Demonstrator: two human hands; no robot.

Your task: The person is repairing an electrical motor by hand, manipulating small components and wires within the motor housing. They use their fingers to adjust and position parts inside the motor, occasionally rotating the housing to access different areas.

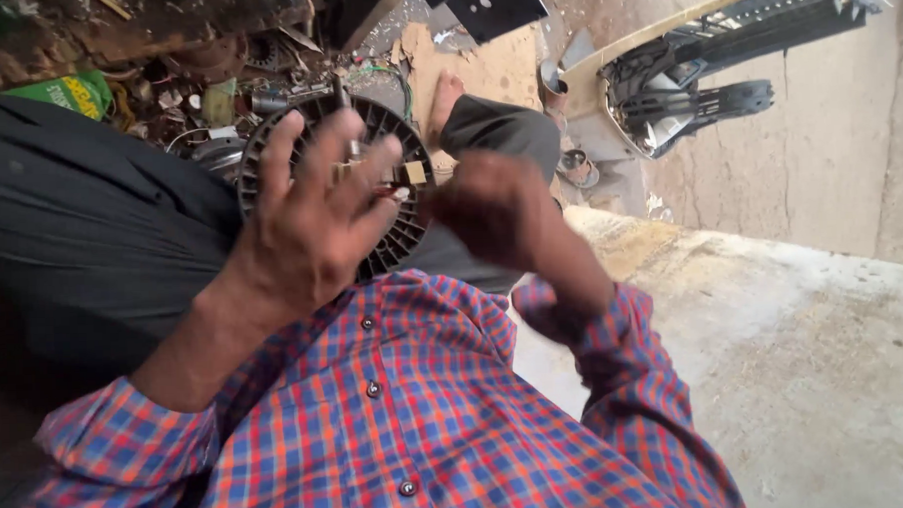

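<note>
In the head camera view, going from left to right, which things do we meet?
Green packet → left hand on the round black fan wheel → right hand → grey car bumper part.

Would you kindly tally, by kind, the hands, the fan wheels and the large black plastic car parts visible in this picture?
Hands: 2, the left hand spread against the wheel and the right hand beside it.
Black round fan wheel: 1.
Large black plastic car part on the ground: 1.
Total: 4.
</note>
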